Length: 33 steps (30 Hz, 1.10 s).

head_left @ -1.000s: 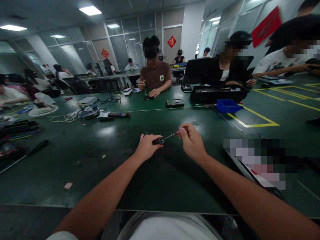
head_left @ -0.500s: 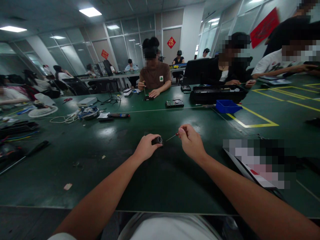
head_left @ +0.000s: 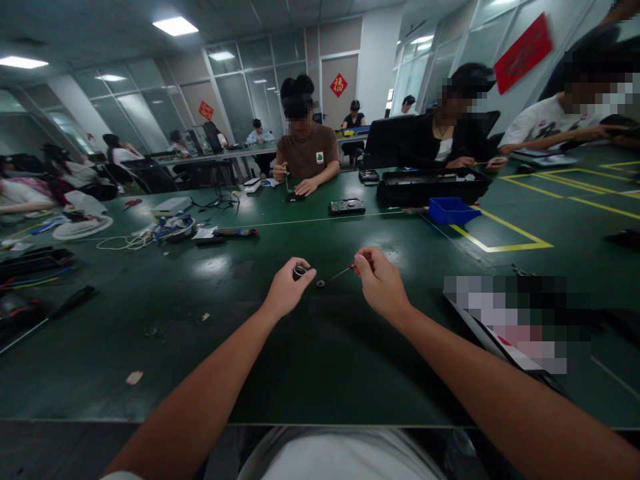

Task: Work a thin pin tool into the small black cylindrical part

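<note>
My left hand [head_left: 286, 290] is closed around a small dark cylinder [head_left: 300, 272] with a pale ring at its open end; the fingers cover most of it. Between my hands a small round grey piece [head_left: 321, 284] shows just above or on the green table [head_left: 280, 373]; which of the two I cannot tell. My right hand [head_left: 379, 279] pinches a thin screwdriver [head_left: 343, 272] by its reddish handle. Its shaft points left and down, with the tip close to the round piece.
A sheet-covered flat item [head_left: 493, 333] lies right of my right forearm. Beyond my hands are a green circuit board device [head_left: 347, 207], a blue bin [head_left: 453, 211] and a long black casing [head_left: 433, 189]. Left stand a white fan part [head_left: 83, 227] and a long screwdriver [head_left: 75, 300]. Co-workers sit opposite.
My left hand has drawn slightly left and turned, tilting the cylinder's open end upward. The small round piece now shows apart from the cylinder. My right hand and the screwdriver have hardly moved.
</note>
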Tool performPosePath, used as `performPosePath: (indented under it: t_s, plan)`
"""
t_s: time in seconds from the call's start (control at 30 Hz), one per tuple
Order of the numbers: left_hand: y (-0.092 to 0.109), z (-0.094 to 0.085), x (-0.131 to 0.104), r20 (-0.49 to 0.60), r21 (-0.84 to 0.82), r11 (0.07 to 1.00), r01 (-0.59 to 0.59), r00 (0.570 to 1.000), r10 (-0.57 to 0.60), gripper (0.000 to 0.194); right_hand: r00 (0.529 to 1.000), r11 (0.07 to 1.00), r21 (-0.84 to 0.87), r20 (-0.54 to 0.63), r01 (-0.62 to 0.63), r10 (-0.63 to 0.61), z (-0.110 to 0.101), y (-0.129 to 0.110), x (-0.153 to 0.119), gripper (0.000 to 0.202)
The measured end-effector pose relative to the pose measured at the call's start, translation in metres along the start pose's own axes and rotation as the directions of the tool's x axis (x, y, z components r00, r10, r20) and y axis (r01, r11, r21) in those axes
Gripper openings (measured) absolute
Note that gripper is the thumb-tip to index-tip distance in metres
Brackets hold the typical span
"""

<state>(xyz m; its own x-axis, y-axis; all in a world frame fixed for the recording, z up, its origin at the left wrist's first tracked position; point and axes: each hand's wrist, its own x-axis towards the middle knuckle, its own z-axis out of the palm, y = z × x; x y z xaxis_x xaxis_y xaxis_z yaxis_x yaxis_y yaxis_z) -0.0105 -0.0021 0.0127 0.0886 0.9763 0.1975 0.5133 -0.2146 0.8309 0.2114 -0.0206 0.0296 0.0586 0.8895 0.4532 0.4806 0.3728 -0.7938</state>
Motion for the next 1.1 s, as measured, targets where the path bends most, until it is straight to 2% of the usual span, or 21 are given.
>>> performPosePath:
  t_s: [0.1,0.2,0.27,0.4,0.53,0.87,0.97,1.1]
  plan:
    - [0.006,0.0,-0.003,0.106,0.285,0.948,-0.145,0.987,0.119,0.023,1.0,1.0,0.008,-0.002,0.0,0.0,0.0,0.0,0.0,0.021]
    - [0.008,0.006,-0.003,0.204,0.427,0.871,-0.242,0.964,0.168,0.029,1.0,1.0,0.011,-0.006,-0.008,0.008,0.0,0.0,0.0,0.021]
    - [0.008,0.01,-0.002,0.26,0.513,0.809,-0.286,0.95,0.171,0.034,1.0,1.0,0.014,-0.011,-0.014,0.014,-0.001,-0.001,0.0,0.021]
    - [0.009,0.016,0.0,0.349,0.627,0.715,-0.309,0.932,0.097,0.036,1.0,1.0,0.014,-0.009,-0.019,0.019,-0.002,-0.002,0.0,0.021]
    - [0.008,0.014,0.0,0.34,0.634,0.725,-0.268,0.939,0.051,0.03,1.0,1.0,0.015,-0.007,-0.008,0.008,-0.002,-0.004,0.0,0.021]
    - [0.004,0.006,0.001,0.315,0.586,0.778,-0.226,0.948,0.038,0.024,1.0,1.0,0.029,0.012,-0.011,0.011,0.0,-0.001,0.001,0.022]
    - [0.003,0.003,0.0,0.266,0.533,0.827,-0.177,0.963,0.035,0.022,1.0,0.999,0.035,0.011,-0.017,0.016,0.0,0.0,0.001,0.021]
    - [0.001,-0.01,0.003,0.123,0.405,0.912,-0.062,0.992,0.012,0.025,1.0,0.999,0.049,0.01,-0.007,0.006,0.0,0.0,0.001,0.022]
